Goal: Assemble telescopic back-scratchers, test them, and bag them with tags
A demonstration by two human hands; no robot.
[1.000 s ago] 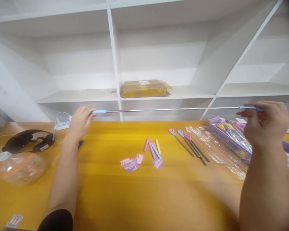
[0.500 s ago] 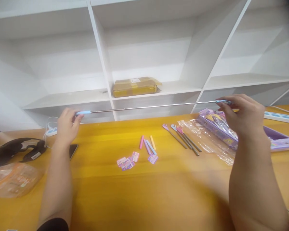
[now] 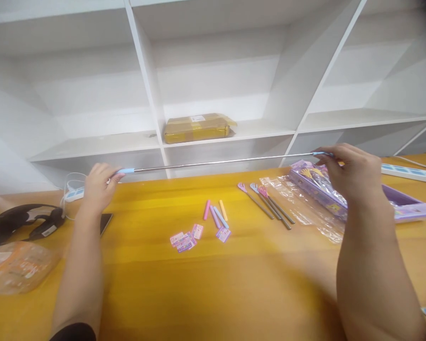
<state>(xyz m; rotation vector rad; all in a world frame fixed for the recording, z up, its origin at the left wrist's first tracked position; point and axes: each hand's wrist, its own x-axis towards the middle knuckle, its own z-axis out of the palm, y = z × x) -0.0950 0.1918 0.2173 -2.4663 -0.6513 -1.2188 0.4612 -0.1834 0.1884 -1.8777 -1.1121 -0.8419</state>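
Observation:
A telescopic back scratcher (image 3: 216, 162) is stretched out in the air between my hands, its thin metal rod nearly level. My left hand (image 3: 101, 184) is closed on its light blue handle. At the other end, my right hand (image 3: 353, 168) pinches the light blue tip, mostly hidden by the fingers. Below the rod, several loose coloured handle tubes (image 3: 214, 217) lie on the table beside small printed cards (image 3: 184, 240). To their right rest metal-rod back scratchers (image 3: 270, 203) with purple, blue and pink claw heads, lying without coloured grips.
A purple printed box (image 3: 408, 208) and crinkled clear plastic wrap (image 3: 305, 208) sit at right on the yellow table (image 3: 213, 298). Far left are a black neck-pillow-like item (image 3: 7, 225) and an orange plastic bag (image 3: 21, 267). White shelving (image 3: 287, 85) behind holds a taped carton (image 3: 197, 129).
Both hands still hold the stretched back scratcher. It has sunk very slightly in view; the whole scene has shifted a little to the left.

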